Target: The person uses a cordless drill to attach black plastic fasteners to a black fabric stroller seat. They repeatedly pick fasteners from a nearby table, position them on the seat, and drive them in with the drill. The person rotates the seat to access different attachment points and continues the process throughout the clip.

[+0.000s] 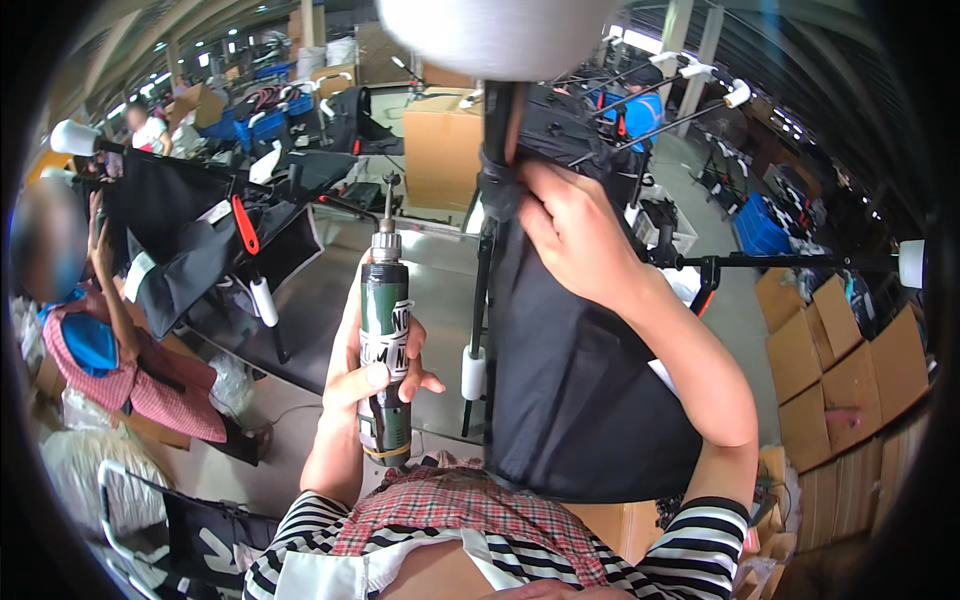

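My left hand [372, 372] grips a green powered screwdriver [385, 330] upright, its bit [388, 198] pointing up, left of a black fabric seat [575, 400] that hangs on a black metal frame. My right hand [573, 232] is raised and closed on the top of that fabric where it meets a black frame tube [497, 150]. A white foot cap [472, 373] sits on a thin black leg beside the screwdriver. A large white rounded end [495, 30] of the frame is right above, close to the camera.
A grey worktable [430, 290] lies below. A person [80, 330] at left handles another black fabric frame [200, 240]. A cardboard box [440, 150] stands behind, flattened cartons [850, 370] lean at right, blue crates [762, 228] further back.
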Demonstrator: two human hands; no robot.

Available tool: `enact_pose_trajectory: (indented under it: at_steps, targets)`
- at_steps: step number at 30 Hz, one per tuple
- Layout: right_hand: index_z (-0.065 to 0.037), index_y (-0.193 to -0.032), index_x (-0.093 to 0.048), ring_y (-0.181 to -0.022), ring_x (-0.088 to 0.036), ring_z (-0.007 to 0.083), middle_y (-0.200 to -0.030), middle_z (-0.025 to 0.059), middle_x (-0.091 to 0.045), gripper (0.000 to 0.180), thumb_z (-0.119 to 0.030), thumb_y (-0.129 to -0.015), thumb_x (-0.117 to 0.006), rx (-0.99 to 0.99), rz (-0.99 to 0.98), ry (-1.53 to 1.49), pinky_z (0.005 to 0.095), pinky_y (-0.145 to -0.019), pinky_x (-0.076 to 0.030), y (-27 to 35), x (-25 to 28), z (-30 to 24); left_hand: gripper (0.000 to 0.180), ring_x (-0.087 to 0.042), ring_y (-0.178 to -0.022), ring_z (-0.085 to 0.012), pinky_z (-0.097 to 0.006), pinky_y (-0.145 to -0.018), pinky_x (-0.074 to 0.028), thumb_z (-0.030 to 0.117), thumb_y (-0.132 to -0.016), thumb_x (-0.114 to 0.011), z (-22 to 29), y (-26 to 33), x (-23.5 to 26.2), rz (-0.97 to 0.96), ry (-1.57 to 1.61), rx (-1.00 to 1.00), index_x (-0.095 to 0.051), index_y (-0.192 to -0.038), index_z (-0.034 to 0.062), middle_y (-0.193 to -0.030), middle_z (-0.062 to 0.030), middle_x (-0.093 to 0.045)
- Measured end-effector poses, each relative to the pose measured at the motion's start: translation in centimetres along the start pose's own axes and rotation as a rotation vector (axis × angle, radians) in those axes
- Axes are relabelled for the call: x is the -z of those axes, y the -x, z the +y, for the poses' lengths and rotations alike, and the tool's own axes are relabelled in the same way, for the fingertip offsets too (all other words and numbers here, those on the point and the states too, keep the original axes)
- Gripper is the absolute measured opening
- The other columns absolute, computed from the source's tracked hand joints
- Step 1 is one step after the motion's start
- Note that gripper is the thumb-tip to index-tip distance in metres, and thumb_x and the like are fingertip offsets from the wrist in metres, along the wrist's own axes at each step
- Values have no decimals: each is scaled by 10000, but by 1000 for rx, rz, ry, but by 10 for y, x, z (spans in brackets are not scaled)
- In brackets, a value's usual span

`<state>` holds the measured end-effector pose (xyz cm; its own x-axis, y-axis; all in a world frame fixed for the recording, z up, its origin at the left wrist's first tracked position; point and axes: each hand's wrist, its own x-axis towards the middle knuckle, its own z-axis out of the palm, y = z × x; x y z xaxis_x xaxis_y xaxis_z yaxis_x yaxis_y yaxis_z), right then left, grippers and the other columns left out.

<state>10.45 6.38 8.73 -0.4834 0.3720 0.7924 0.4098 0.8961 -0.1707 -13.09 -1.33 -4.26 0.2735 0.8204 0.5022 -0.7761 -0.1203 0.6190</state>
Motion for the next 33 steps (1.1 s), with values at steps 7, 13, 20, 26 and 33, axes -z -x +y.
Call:
enact_pose_trajectory:
  at_steps: [7, 13, 20, 26, 33]
  targets:
    - [0, -855, -479, -694, -506, 187, -770, 68, -529, 298, -101, -761, -744, -55, -330, -293, 350, -659, -439, -31, 2, 14, 1068, -639, -599, -225, -495, -733, -630, 146, -808, -741, -7, 3, -14, 57, -32, -27, 8, -1569, 166, -949, -187, -519]
    - [-39, -813, -454, -660, -425, 108, -695, -5, -443, 320, -104, -775, -764, -167, -389, -428, 294, -633, -407, -29, 6, 14, 1011, -634, -587, -222, -484, -711, -636, 177, -811, -748, -7, -6, -15, 55, -73, -41, -61, -1547, 92, -942, -184, -522]
    - [23, -950, -595, -753, -624, 269, -801, 139, -636, 242, -69, -799, -760, 91, -226, -201, 400, -721, -490, -19, 9, 28, 1068, -635, -586, -220, -485, -710, -634, 155, -804, -749, -3, -20, -11, -11, -52, -26, -8, -1573, 161, -937, -185, -525]
    - [-1, -839, -586, -637, -675, 354, -681, 172, -649, 226, -169, -836, -737, -5, 71, 372, 424, -561, -540, 8, 4, -2, 1006, -625, -585, -226, -456, -641, -627, 200, -801, -766, 1, -40, -11, -43, -90, -68, -96, -1547, 114, -963, -189, -519]
    - [-15, -768, -608, -556, -629, 324, -645, 135, -630, 165, -68, -828, -752, -18, 143, 265, 367, -512, -504, 15, 1, -20, 1004, -585, -579, -175, -357, -569, -567, 223, -807, -747, 2, -63, -37, -51, -220, -219, -93, -1561, 115, -1238, -274, -526]
